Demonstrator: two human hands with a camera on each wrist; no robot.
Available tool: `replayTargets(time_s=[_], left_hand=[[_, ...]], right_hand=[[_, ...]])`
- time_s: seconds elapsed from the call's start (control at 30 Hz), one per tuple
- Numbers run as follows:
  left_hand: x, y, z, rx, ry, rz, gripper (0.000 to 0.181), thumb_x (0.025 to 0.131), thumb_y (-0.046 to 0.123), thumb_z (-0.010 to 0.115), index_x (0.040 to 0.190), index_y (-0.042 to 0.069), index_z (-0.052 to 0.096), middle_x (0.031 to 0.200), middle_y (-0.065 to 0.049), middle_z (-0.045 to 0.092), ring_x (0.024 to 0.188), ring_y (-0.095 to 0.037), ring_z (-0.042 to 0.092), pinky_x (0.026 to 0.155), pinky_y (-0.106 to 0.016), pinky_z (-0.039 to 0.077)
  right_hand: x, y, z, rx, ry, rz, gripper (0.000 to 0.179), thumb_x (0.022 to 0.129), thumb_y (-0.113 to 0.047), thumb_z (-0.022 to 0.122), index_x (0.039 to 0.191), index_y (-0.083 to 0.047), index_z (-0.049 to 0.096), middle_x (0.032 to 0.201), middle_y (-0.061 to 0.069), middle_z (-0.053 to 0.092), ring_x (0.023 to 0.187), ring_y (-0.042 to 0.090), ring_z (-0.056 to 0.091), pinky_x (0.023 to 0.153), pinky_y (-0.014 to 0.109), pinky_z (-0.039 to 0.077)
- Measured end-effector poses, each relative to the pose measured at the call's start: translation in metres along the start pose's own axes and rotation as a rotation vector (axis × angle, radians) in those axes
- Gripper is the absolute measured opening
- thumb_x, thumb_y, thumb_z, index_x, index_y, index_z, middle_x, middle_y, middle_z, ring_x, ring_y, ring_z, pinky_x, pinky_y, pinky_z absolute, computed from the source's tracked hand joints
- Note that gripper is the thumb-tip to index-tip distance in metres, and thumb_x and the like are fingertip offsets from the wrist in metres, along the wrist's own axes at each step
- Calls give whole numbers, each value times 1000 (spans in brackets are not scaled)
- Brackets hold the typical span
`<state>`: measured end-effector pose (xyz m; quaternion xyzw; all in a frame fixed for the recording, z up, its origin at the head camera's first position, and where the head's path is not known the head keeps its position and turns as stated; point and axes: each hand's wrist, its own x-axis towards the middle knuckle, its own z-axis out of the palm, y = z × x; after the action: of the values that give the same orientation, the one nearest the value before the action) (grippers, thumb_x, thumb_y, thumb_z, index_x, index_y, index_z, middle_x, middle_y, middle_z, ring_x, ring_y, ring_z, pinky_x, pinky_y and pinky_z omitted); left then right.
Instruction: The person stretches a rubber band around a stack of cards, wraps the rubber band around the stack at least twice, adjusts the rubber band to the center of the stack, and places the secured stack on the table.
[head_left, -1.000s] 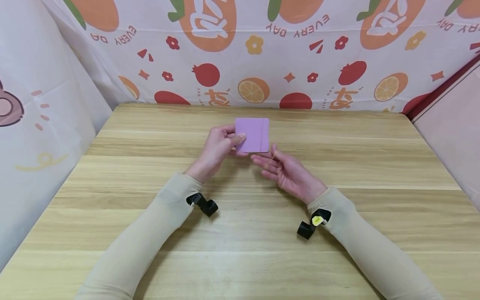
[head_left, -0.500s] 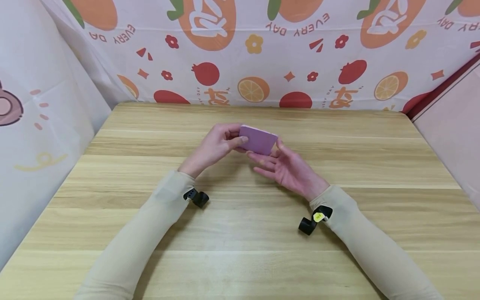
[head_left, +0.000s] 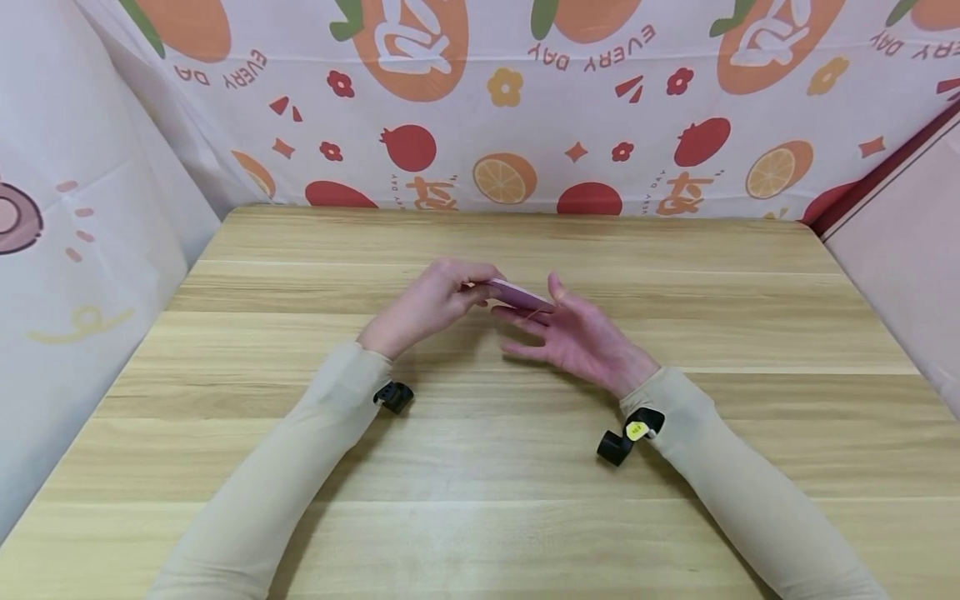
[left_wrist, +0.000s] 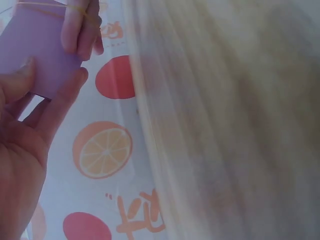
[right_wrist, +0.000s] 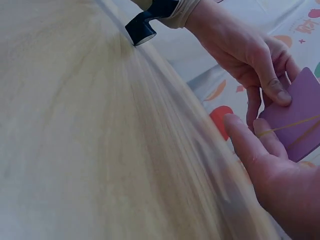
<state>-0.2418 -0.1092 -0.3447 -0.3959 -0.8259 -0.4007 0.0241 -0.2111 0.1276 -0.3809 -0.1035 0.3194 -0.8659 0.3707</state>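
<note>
A small lilac square pad point(head_left: 522, 297) with rounded corners and a pale edge is held above the table, almost edge-on in the head view. My left hand point(head_left: 431, 300) pinches its left side, the thumb point(left_wrist: 20, 82) on one face and fingers behind. My right hand point(head_left: 581, 342) is palm up at the pad's right end, its fingers fairly straight and the thumb raised apart. A thin yellowish rubber band point(right_wrist: 300, 122) crosses the pad's face and runs round the right fingers. In the right wrist view, a second strand shows lower on the pad.
The wooden table point(head_left: 480, 483) stretches under both arms. Behind it hangs a fruit-print cloth point(head_left: 637, 92), with a white cloth point(head_left: 97, 150) at the left and a pale pink panel point(head_left: 900, 275) at the right. Each wrist wears a black camera mount point(head_left: 393, 397).
The pad has tilted from facing the head camera to nearly edge-on, its right end lower. The left hand has turned with it, while the right hand has come slightly closer round its right end.
</note>
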Motion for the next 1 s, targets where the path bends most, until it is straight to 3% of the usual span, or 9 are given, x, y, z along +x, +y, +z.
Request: replayTargets(time_s=[0.1,0.2,0.3,0.4,0.53,0.67,0.77,0.87,1.0], left_hand=[[-1,0,1,38,-4,39,15,94,0,63,96,12,74,88,-6,70,71,-22,61,59,-29,49],[-1,2,2,51,-6,46,15,94,-1,63,94,11,73,85,-6,69,67,-15,56,56,-28,45],[-1,3,4,27,-4,25,13,95,3,64,93,11,73,83,-6,69,66,-14,54,54,-27,42],[-1,4,5,-7,1,-22,10,95,6,64,92,12,72,84,-7,70,68,-22,57,54,-28,42],[-1,4,8,-40,18,-117,8,96,7,63,92,10,69,88,-6,70,74,-21,63,60,-31,50],[0,4,11,-181,90,-267,10,97,7,62,104,3,69,95,-9,70,78,-20,68,68,-38,59],[0,3,12,-316,160,-369,20,97,5,61,115,-1,66,100,-15,70,80,-26,70,68,-41,60],[1,3,11,-410,209,-432,25,97,4,61,121,-3,64,103,-18,69,81,-28,70,66,-41,60],[3,5,10,-483,239,-483,28,97,3,60,124,-4,62,104,-20,69,82,-29,69,64,-40,60]], right_hand=[[-1,0,0,-36,56,4,47,103,-37,50,135,-3,47,157,22,23,143,35,28,110,63,26],[-2,0,0,-69,170,-1,31,103,-27,53,125,-5,54,151,24,35,131,34,47,106,57,36],[-3,0,2,-74,270,-22,19,103,-17,52,116,-4,56,138,24,50,112,30,64,99,48,47],[-3,-1,5,-49,307,-44,15,102,-11,45,112,-2,52,124,23,59,97,26,70,92,41,53],[-2,-1,6,-17,320,-56,18,103,-13,40,114,-2,49,108,19,68,90,25,72,87,40,56],[-2,-3,5,-35,343,-106,22,104,-15,41,120,-4,49,102,15,71,94,24,71,93,42,53],[-1,-3,6,-107,358,-145,29,104,-13,45,130,-3,48,111,12,69,105,23,67,101,41,47],[-1,-1,8,-185,375,-182,35,102,-9,52,135,0,47,116,12,67,108,23,64,105,41,44],[0,1,13,-300,426,-254,33,97,-8,61,128,-1,50,114,12,69,102,23,67,100,41,48]])
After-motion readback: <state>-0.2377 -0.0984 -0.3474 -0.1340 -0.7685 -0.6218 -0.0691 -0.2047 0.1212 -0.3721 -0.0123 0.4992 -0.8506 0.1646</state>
